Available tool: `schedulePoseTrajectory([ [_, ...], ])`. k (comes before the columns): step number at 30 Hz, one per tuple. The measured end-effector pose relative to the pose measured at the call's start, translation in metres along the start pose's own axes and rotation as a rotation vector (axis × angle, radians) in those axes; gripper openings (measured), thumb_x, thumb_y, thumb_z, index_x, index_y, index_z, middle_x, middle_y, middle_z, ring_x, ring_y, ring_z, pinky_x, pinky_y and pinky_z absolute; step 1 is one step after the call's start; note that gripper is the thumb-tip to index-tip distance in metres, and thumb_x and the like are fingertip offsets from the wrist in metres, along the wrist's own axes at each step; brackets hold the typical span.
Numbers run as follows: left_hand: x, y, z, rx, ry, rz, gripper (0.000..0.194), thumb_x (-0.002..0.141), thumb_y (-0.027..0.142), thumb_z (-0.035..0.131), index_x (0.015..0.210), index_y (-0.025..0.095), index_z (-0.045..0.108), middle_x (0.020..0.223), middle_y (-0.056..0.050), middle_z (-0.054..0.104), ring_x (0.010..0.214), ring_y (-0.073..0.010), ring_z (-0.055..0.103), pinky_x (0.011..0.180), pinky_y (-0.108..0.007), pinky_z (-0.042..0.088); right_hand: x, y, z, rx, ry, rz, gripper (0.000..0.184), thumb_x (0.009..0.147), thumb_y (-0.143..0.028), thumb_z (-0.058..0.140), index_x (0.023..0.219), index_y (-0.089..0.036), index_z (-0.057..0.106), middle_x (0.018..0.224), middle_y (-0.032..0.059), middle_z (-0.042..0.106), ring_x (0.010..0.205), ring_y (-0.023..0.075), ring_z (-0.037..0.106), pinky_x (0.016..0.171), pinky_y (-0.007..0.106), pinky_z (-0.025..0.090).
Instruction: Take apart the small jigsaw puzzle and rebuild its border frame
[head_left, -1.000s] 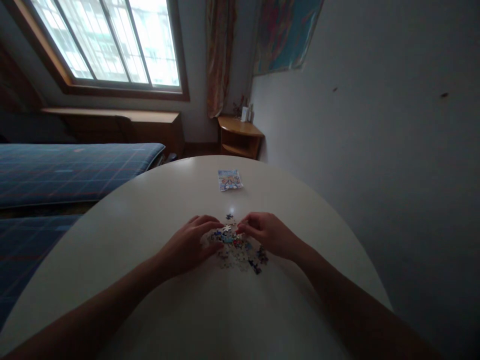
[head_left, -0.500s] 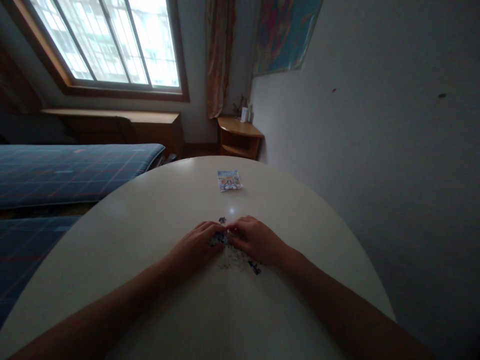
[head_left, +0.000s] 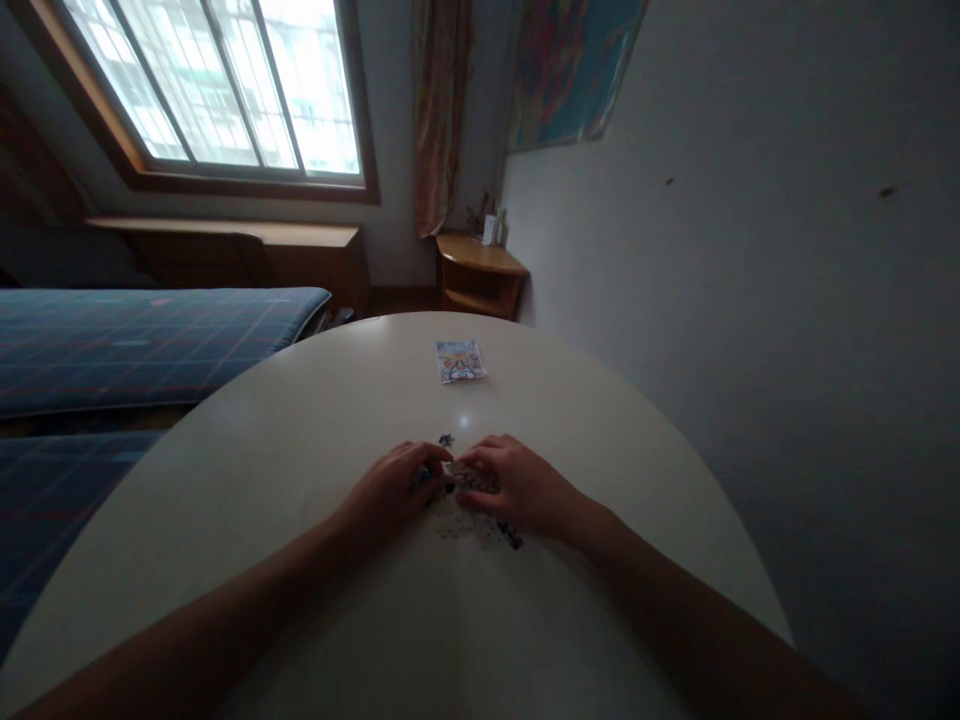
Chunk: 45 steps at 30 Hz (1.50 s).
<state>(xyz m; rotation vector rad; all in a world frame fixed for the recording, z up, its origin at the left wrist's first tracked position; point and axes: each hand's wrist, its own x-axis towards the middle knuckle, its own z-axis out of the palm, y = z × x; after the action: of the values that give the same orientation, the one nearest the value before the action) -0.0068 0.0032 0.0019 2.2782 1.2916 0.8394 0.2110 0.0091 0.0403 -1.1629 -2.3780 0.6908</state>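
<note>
Small jigsaw puzzle pieces (head_left: 461, 524) lie scattered on the round white table (head_left: 315, 400), most of them pale. My left hand (head_left: 397, 485) curls its thumb and fingers round some dark blue puzzle pieces (head_left: 424, 478). Opposite it, my right hand (head_left: 521, 485) bends over a patch of pale and dark puzzle pieces (head_left: 480, 481), thumb and fingers closed about them. The fingertips of both hands come near each other. One dark cluster of pieces (head_left: 446, 440) sits just beyond the hands, and another dark strip (head_left: 511, 537) lies below my right wrist. Single pieces are too small to make out.
A small colourful printed sheet (head_left: 460, 362) lies farther back on the table. Left of the table is a bed with a blue checked mattress (head_left: 150, 340). A wooden corner shelf (head_left: 480, 255) stands behind, and a white wall (head_left: 712, 300) runs along the right.
My thumbs and fingertips have drawn slightly apart. More pale and dark pieces show within my right hand, while the dark blue ones are now more inside my left hand's curl.
</note>
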Motion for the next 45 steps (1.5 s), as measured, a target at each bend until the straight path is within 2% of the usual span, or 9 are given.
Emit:
schedulePoseTrajectory([
  [4,0.001,0.001,-0.001,-0.041,0.038,-0.003,0.021,0.087,0.014,0.057,0.105,0.021,0.065,0.087,-0.002,0.069,0.081,-0.0164,0.067,0.076,-0.028,0.053,0.0,-0.001,0.002,0.009,0.012,0.042,0.013,0.085,-0.018,0.067,0.094,-0.017,0.076,0.088,0.0067,0.074,0.081,0.0173,0.065,0.076,0.028,0.047],
  [10,0.003,0.005,-0.018,-0.033,0.051,0.02,0.017,0.095,0.026,0.052,0.097,0.02,0.068,0.096,-0.005,0.07,0.083,-0.0171,0.067,0.078,-0.03,0.054,0.001,0.005,-0.015,0.153,0.012,0.117,0.018,0.089,-0.022,0.062,0.099,-0.019,0.078,0.088,0.0048,0.078,0.076,0.0159,0.069,0.07,0.025,0.047],
  [15,0.001,0.012,-0.027,0.013,-0.001,0.063,0.022,0.091,0.031,0.06,0.111,0.023,0.067,0.112,-0.008,0.069,0.104,-0.0241,0.065,0.093,-0.04,0.05,-0.002,-0.001,-0.024,0.152,-0.004,0.097,0.02,0.09,-0.029,0.062,0.095,-0.017,0.077,0.08,0.0041,0.076,0.067,0.0137,0.064,0.062,0.023,0.044],
  [20,-0.003,0.021,-0.018,-0.03,-0.023,0.045,0.011,0.092,0.028,0.061,0.097,0.021,0.068,0.097,-0.005,0.072,0.091,-0.0211,0.067,0.082,-0.033,0.052,-0.004,-0.007,-0.018,0.121,-0.038,0.086,0.022,0.089,-0.035,0.065,0.088,-0.017,0.078,0.072,0.0028,0.073,0.062,0.0123,0.061,0.057,0.022,0.039],
  [31,-0.001,0.018,-0.019,-0.01,0.034,0.0,0.012,0.092,0.028,0.058,0.095,0.021,0.068,0.092,-0.004,0.073,0.084,-0.0197,0.068,0.079,-0.032,0.052,-0.009,0.0,-0.032,0.214,-0.089,0.026,0.027,0.096,-0.026,0.055,0.114,-0.022,0.073,0.095,0.0042,0.078,0.078,0.0142,0.069,0.072,0.025,0.05],
  [34,-0.003,0.018,-0.025,0.043,-0.041,0.012,0.02,0.09,0.031,0.063,0.107,0.022,0.067,0.108,-0.007,0.071,0.101,-0.024,0.066,0.09,-0.04,0.052,-0.009,-0.001,-0.032,0.145,-0.119,0.0,0.024,0.093,-0.02,0.056,0.107,-0.022,0.075,0.099,0.0044,0.077,0.085,0.0155,0.07,0.077,0.026,0.049],
  [38,-0.009,0.016,-0.031,0.098,-0.225,0.142,0.057,0.076,0.038,0.079,0.128,0.027,0.059,0.134,-0.008,0.06,0.124,-0.0298,0.054,0.104,-0.047,0.046,-0.009,-0.002,-0.031,0.074,-0.117,-0.009,0.024,0.092,-0.015,0.054,0.103,-0.021,0.075,0.098,0.0048,0.077,0.087,0.0166,0.069,0.079,0.028,0.049],
  [40,-0.01,0.015,-0.028,0.116,-0.263,0.186,0.062,0.074,0.038,0.081,0.131,0.03,0.058,0.136,-0.007,0.059,0.125,-0.0298,0.053,0.105,-0.047,0.045,-0.009,-0.001,-0.031,0.046,-0.116,-0.023,0.025,0.092,-0.014,0.053,0.103,-0.021,0.074,0.099,0.0056,0.076,0.088,0.017,0.068,0.08,0.028,0.048],
  [45,-0.008,0.009,-0.011,0.13,-0.171,0.201,0.021,0.091,0.029,0.065,0.112,0.025,0.068,0.119,-0.006,0.067,0.112,-0.0251,0.058,0.1,-0.042,0.049,-0.008,0.003,-0.032,-0.062,-0.15,-0.055,0.029,0.09,-0.008,0.051,0.105,-0.021,0.072,0.102,0.0064,0.073,0.091,0.0174,0.066,0.083,0.029,0.047],
])
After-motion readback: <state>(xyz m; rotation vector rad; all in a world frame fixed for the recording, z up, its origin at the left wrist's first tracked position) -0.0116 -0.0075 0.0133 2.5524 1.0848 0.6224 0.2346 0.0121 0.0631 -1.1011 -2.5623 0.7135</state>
